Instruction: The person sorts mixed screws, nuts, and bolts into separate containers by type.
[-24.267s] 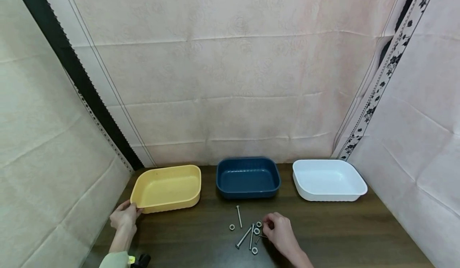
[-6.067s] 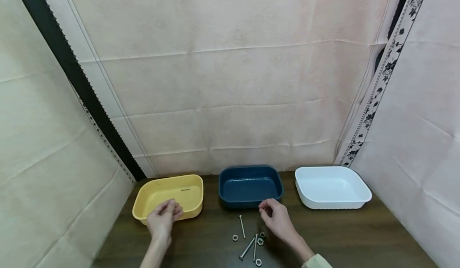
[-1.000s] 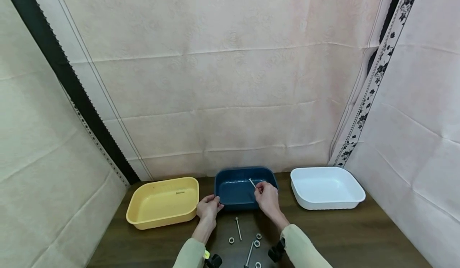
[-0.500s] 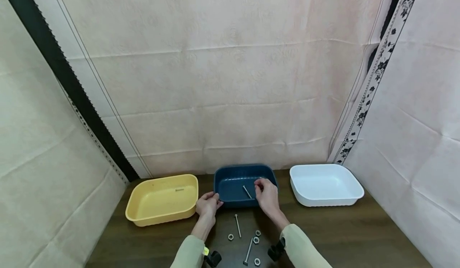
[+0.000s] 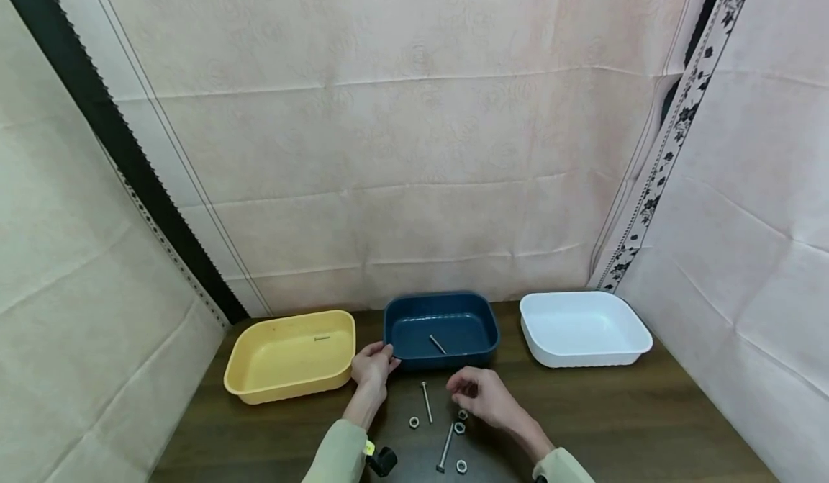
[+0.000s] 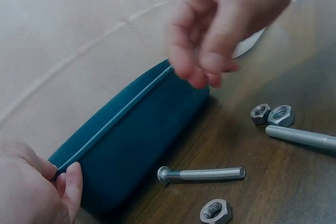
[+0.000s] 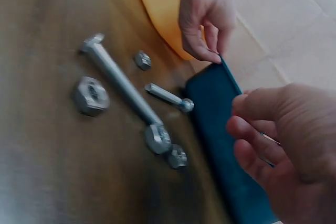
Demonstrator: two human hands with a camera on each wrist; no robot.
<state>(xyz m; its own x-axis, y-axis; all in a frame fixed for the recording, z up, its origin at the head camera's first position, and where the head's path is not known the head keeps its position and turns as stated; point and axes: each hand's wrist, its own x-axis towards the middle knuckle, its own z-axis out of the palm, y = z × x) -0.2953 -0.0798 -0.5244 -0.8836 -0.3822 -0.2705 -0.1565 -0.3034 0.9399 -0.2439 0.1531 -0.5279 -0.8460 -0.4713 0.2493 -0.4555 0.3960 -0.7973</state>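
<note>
My left hand point(image 5: 372, 365) pinches the rim of the dark blue tray point(image 5: 482, 359) at its front left corner. A bolt point(image 5: 437, 345) lies inside that tray. My right hand point(image 5: 487, 395) hangs in front of the tray with loosely curled fingers, holding nothing. Below and left of it, a shorter bolt point(image 5: 427, 402) and a longer bolt point(image 5: 445, 448) lie on the table. Hex nuts are scattered about them: one nut point(image 5: 414, 422) on the left, a pair point(image 6: 280, 115) touching near the longer bolt's end, and another nut point(image 5: 461, 466) nearer me.
The yellow tray point(image 5: 285, 394) stands at the left with a small screw point(image 5: 322, 338) in it. A white tray point(image 5: 586, 359) sits at the right. Pale cloth point(image 5: 414, 145) walls in the back and sides of the wooden table point(image 5: 615, 425).
My right hand let go of the bolt, which dropped into the blue tray. That hand then drew back toward the loose nuts and bolts. The left hand stays on the tray's rim.
</note>
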